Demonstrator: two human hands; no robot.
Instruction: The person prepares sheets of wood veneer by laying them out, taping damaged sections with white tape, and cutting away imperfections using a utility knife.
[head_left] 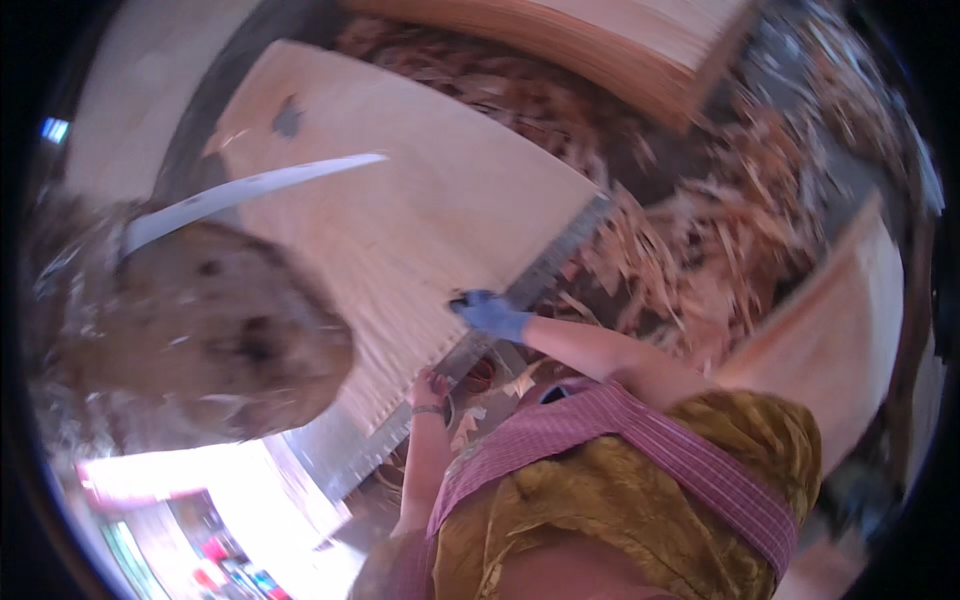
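Note:
A broad pale sheet of wood veneer (pixel 400 215) lies slanted in front of me, with a dark grey patch near its far left corner. My right hand (pixel 490 313), in a blue glove, rests on its near edge. Those fingers are closed around something small and dark at their tips, too blurred to name. Bare and wearing a bracelet, my left hand (pixel 430 388) is at the same edge, lower and to the left. Its fingers are curled in; whatever they hold is hidden. A white curved strip (pixel 255 195) crosses the sheet's left side.
Torn veneer scraps (pixel 715 240) are heaped to the right and beyond the sheet. A thick veneer stack (pixel 560 40) stands at the far side, with another pale sheet (pixel 830 340) at right. A large brownish, plastic-wrapped object (pixel 220 340) looms at left. Along the near edge runs a grey metal strip (pixel 355 460).

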